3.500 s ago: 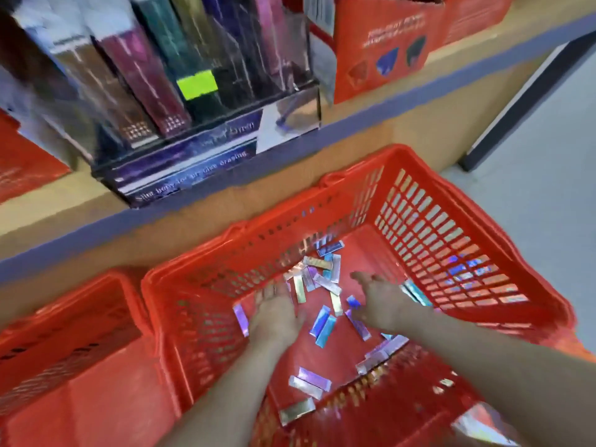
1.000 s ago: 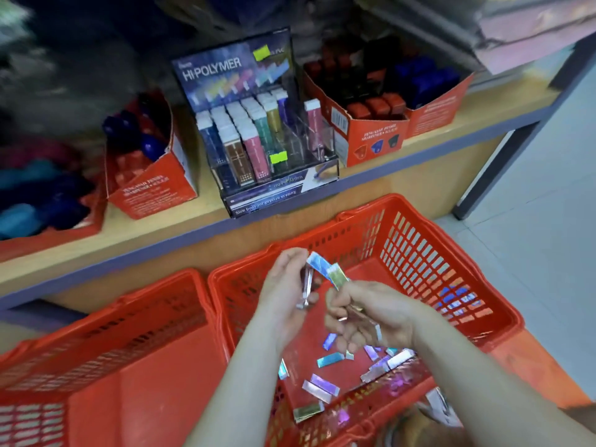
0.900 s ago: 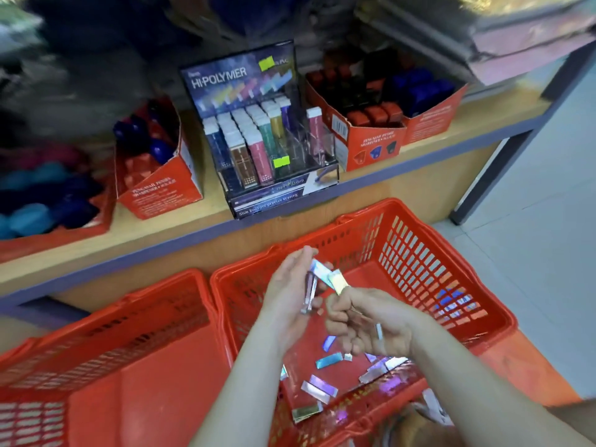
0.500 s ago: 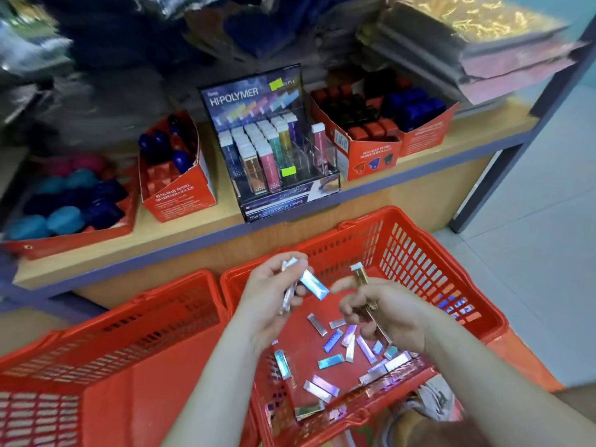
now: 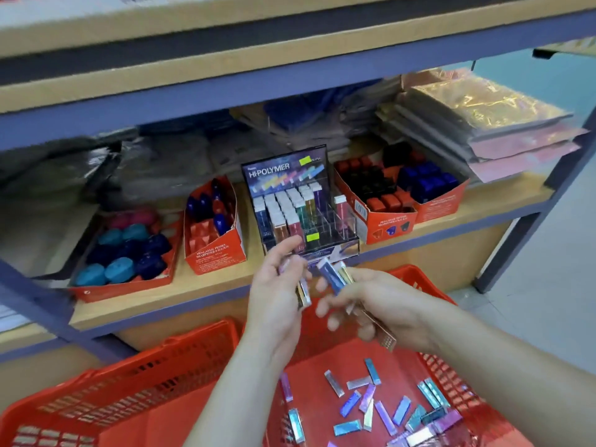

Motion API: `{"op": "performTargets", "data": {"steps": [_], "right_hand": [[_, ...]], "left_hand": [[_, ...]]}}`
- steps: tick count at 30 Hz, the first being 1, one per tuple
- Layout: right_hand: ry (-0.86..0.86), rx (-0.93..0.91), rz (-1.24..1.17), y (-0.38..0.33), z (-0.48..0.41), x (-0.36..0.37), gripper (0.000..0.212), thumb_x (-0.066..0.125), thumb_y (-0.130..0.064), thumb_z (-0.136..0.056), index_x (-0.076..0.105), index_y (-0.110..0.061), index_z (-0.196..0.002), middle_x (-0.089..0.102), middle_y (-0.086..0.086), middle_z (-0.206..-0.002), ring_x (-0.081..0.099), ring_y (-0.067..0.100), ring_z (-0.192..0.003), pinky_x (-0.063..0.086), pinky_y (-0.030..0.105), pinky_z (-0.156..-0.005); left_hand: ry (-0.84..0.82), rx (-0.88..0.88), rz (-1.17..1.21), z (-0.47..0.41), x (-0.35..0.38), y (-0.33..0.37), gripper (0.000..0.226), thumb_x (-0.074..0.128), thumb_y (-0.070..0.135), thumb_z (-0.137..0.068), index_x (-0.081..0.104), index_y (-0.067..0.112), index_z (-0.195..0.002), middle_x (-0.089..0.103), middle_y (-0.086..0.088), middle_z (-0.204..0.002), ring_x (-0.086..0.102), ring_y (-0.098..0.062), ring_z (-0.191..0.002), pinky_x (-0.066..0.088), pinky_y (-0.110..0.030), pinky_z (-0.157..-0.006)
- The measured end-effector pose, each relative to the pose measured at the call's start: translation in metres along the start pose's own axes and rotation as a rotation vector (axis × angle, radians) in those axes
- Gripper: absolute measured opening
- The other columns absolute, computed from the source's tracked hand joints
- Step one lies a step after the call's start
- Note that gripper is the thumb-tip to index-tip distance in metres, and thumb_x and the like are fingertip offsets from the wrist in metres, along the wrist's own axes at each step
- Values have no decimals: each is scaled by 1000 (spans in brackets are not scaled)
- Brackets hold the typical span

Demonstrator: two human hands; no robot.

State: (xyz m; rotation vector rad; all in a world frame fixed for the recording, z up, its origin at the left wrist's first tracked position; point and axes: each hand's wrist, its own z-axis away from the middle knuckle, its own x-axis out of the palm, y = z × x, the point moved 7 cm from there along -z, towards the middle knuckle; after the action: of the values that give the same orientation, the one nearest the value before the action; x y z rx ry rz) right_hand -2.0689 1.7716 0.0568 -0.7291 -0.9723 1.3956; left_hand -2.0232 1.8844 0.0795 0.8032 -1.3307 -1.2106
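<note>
Both hands grip slim holographic plastic lead cases (image 5: pixel 303 293): the left hand (image 5: pixel 277 285) curls round a few, and the right hand (image 5: pixel 380 304) pinches a blue case (image 5: pixel 329 276) whose long axis points to 11 o'clock. The clear acrylic display rack (image 5: pixel 292 201) stands at 12 o'clock (left hand nearer).

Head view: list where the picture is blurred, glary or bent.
In the head view, the left hand, the right hand and the slim cases they grip are smeared by motion. In the head view, the display box lettering reads fairly sharp. In the head view, loose cases in the red basket glint brightly. In the head view, the shelf edge bows with the wide lens.
</note>
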Motion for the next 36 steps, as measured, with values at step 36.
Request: {"op": "performTargets", "data": {"steps": [36], "right_hand": [[180,-99,-446,-39,-42,-34,20,61,5,-85,59,-4,-103,70,12,-81,71,20,-76,24,13,-31]], "left_hand": [[-50,203,-528,-58,-24,67,19,54,11,-97,68,22,-103,71,-5,-86,65,-15,-65,54,-25,-62]]}}
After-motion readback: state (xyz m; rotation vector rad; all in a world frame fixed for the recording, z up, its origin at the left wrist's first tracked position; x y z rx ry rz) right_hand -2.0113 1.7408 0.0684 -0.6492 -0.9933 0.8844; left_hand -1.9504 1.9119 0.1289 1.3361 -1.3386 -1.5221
